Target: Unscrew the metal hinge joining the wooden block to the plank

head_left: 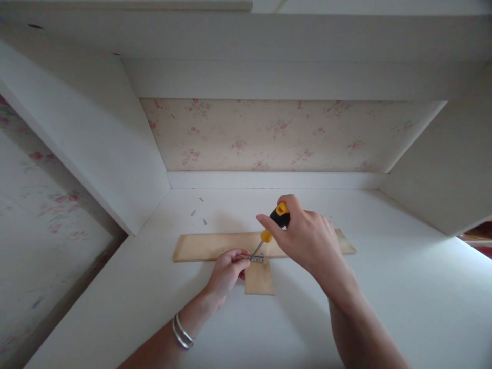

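Note:
My right hand (pixel 307 233) is wrapped round the yellow and black handle of a screwdriver (pixel 266 236), its thumb stretched along one side. The shaft slants down to the left, its tip at the left end of a small metal hinge (pixel 258 259). This hinge lies where a short wooden piece (pixel 260 279) meets a long wooden board (pixel 207 247). At the screwdriver's tip, my left hand (pixel 226 269) has its thumb and forefinger pinched together; what is between them is too small to make out. Its lower fingers are beside the short piece.
Several loose screws (pixel 193 212) lie on the white surface (pixel 154 287) behind the board. White side panels (pixel 88 118) stand left and right, and a white panel (pixel 246 38) hangs overhead. Flowered wallpaper (pixel 265 136) shows at the back.

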The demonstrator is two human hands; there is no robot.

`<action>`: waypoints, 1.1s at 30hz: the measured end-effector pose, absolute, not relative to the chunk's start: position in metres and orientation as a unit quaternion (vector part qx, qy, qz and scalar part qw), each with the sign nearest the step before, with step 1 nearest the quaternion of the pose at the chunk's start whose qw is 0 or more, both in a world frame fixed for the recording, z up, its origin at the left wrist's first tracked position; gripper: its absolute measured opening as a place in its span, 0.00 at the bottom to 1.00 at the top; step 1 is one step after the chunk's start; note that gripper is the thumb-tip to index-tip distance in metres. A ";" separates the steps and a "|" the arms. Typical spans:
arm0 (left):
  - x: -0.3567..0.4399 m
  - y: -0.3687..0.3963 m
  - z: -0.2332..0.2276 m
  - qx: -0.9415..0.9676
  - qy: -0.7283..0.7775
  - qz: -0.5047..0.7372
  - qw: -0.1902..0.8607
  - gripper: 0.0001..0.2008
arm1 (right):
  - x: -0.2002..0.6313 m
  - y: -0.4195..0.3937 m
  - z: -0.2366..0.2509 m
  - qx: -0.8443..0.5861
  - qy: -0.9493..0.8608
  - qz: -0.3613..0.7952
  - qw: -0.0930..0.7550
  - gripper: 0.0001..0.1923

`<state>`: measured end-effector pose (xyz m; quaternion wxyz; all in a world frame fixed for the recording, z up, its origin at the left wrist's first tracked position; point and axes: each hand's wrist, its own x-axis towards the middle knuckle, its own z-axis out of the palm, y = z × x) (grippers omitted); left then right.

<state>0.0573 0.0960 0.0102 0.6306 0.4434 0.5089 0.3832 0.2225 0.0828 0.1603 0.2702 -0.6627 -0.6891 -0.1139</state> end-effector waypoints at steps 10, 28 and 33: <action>0.056 0.097 0.011 0.439 0.506 0.382 0.636 0.14 | 0.220 0.080 0.165 -0.672 -0.692 -0.091 0.246 0.21; 0.054 0.095 0.011 0.414 0.486 0.390 0.664 0.15 | 0.207 0.117 0.197 -0.599 -0.794 -0.056 0.089 0.19; 0.052 0.095 0.010 0.404 0.479 0.392 0.674 0.16 | 0.193 0.137 0.236 -0.585 -0.809 -0.038 -0.046 0.31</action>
